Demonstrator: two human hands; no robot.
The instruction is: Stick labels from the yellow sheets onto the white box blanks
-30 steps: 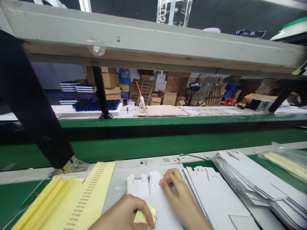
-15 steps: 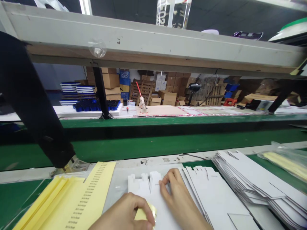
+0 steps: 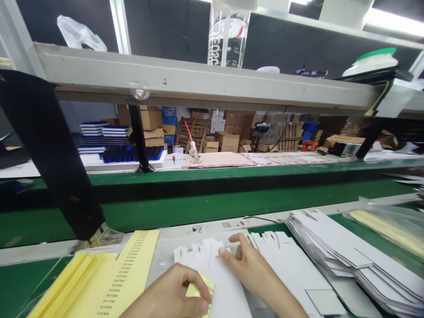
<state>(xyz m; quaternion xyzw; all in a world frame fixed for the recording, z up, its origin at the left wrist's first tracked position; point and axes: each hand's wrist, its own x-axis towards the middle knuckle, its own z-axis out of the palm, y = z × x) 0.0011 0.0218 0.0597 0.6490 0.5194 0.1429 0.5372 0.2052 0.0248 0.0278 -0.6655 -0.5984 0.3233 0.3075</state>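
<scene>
My left hand [image 3: 168, 291] is closed, thumb and forefinger pinching a small piece of yellow label sheet [image 3: 193, 290]. It hovers over a flat white cardboard box blank [image 3: 228, 293] with notched flaps at its far end. By those flaps, my right hand [image 3: 253, 265] has forefinger and thumb apart, the thumb tip at the blank's upper right edge. Whether a tiny label is on that thumb cannot be made out. Left of my hands lie yellow label sheets [image 3: 132, 265] printed with rows of small dark text.
More white box blanks [image 3: 285, 265] lie to the right, with a fanned stack [image 3: 357, 260] beyond them. A plastic bag with yellow sheets [image 3: 387, 225] rests at far right. A shelf beam [image 3: 212, 81] crosses overhead, and a black post [image 3: 53, 154] stands at left.
The camera view has tilted up slightly. My right forefinger and thumb have parted from a pinch at the box blank's edge. My left hand still pinches the yellow piece.
</scene>
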